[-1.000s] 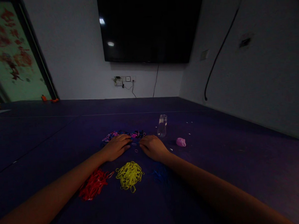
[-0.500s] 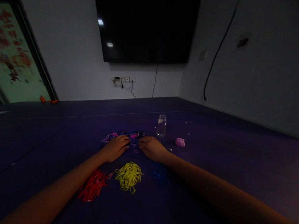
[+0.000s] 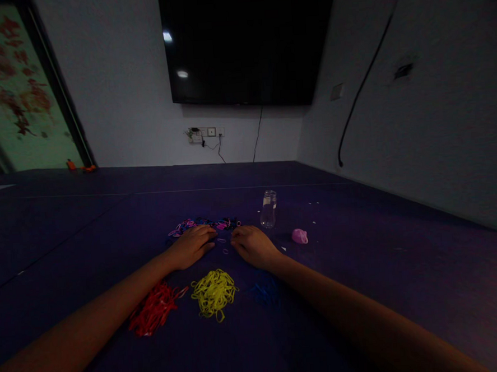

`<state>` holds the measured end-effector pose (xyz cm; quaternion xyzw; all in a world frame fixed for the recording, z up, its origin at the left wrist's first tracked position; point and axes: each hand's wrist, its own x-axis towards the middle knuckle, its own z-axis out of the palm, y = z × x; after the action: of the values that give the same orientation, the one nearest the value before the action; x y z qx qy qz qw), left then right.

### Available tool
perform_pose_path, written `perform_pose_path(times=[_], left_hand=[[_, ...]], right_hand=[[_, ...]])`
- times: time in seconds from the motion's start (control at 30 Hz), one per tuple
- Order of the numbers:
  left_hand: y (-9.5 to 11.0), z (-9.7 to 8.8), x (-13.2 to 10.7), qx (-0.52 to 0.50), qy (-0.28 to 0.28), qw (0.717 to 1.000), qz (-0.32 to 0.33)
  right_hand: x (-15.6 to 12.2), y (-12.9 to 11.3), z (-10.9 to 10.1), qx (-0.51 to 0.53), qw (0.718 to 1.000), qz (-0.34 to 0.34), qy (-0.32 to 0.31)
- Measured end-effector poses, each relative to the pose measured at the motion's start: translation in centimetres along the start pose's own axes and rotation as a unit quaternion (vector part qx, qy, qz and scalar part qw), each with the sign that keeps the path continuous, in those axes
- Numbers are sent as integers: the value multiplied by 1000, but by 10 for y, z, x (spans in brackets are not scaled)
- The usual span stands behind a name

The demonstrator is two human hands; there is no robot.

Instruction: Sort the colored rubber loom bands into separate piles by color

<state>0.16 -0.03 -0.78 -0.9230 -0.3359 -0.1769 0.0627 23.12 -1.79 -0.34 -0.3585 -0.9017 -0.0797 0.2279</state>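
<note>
My left hand lies low over the near edge of a mixed pile of pink, purple and dark rubber bands, its fingers stretched out and the thumb apart. Opposite it, my right hand rests with its fingers curled together at the pile's right end; whatever they hold, if anything, is hidden. Between the hands lie two loose pinkish bands. Closer to me are heaps of red rubber bands, yellow rubber bands and blue rubber bands, the red one partly behind my left forearm.
A clear bottle stands uncapped beyond my right hand. To its right sits a pink cap-like piece. Small white scraps dot the purple surface. A large dark television hangs on the wall, with sockets below.
Hardly anything differs. The fingers of both hands have shifted very slightly; the heaps, the bottle and the pink piece stay in place.
</note>
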Motion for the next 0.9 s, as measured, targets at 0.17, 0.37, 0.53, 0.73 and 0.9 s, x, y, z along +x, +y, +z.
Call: perform_pose_path(times=[0.17,0.37,0.53,0.73,0.9], left_hand=[[1,-4,1,-9,7,1000,13],[1,-4,0,-27,27,999,7],[-1,-3,-1,-60,66,996,3],[0,-6,-2,-117,115,986,-22],[0,-9,-2,-189,135,971,-60]], right_hand=[[-1,-2,-1,10,1000,5,24],[-2,4,3,76,994,9,84],[-5,7,2,170,967,52,182],[1,1,-34,264,957,48,111],[-1,-4,-55,327,936,125,-40]])
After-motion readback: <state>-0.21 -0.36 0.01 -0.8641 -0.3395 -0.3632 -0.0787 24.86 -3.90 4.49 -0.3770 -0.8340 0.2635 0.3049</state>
